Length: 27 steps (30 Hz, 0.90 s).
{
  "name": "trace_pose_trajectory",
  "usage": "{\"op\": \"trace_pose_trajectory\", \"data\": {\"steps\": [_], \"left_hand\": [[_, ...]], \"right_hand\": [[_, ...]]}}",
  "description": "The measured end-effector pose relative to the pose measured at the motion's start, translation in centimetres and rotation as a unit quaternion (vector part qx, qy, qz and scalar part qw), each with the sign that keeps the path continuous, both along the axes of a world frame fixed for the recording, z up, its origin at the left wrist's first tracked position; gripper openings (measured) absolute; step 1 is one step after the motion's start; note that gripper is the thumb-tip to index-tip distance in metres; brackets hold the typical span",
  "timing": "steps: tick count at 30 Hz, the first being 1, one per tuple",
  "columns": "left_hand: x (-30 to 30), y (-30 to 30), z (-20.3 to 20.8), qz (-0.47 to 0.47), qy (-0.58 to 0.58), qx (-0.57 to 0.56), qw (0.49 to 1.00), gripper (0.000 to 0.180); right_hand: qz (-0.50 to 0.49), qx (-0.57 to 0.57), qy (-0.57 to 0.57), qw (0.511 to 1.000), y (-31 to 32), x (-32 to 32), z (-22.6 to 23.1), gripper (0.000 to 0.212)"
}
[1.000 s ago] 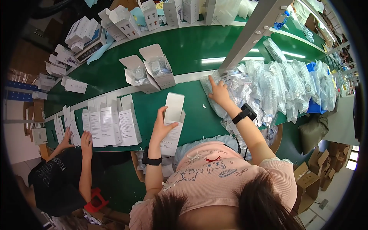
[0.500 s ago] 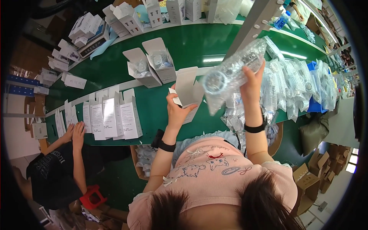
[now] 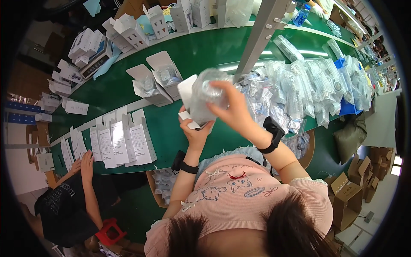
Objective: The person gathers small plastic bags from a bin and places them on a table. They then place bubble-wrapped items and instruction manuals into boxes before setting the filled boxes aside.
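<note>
nearest, over the middle of the bench's [image 3: 171,147] near edge, the left hand [image 3: 198,135] is curled around a white carton [image 3: 185,92], its top flaps up. the card looks light and stiff but easily creased; the side walls, just below the flaps, seem the safest hold. just beyond, the right hand [image 3: 234,109] has thumb and fingers closed on a bubble-wrapped packet [image 3: 200,103], which is above the bench, over the carton's mouth; whether its lower end is inside i cannot tell. the packet is probably light, soft outside with something firmer within, and its film likely slippery, so a broad grip around the body should beat a pinch at loose plastic.

half a second ago the packet slanted well right of the carton; now it is right against it. farther off, two filled cartons [image 3: 156,98] near the bench's far edge remain unchanged.
</note>
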State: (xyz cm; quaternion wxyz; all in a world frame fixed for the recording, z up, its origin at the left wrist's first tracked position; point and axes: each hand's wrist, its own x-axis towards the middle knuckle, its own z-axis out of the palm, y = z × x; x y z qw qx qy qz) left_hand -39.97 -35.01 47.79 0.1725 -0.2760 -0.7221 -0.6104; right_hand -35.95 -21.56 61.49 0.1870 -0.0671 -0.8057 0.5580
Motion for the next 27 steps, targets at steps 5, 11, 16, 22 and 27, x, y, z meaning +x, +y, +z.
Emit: {"op": "trace_pose_trajectory", "data": {"steps": [5, 11, 16, 22, 27], "left_hand": [[-0.2, 0.8, -0.3, -0.07, 0.048, 0.03, 0.996, 0.072], [-0.7, 1.1, -0.7, -0.107, 0.026, 0.028, 0.994, 0.073], [-0.4, 1.0, -1.1, -0.107, 0.024, 0.054, 0.992, 0.073], [0.0, -0.5, -1.3, -0.1, 0.013, -0.002, 0.995, 0.069], [0.2, -0.3, -1.0, -0.119, -0.148, 0.038, 0.981, 0.066]], "right_hand": [[-0.013, 0.061, -0.033, 0.997, 1.0, 0.6, 0.6, 0.046], [-0.018, 0.145, 0.057, 0.988, 2.5, 0.1, -1.5, 0.042], [0.135, -0.014, 0.132, 0.982, 4.6, -0.2, -3.5, 0.039], [0.234, -0.035, 0.079, 0.968, 5.8, -0.9, -2.3, 0.035], [0.35, 0.051, 0.102, 0.93, 4.7, -2.2, -2.2, 0.034]]}}
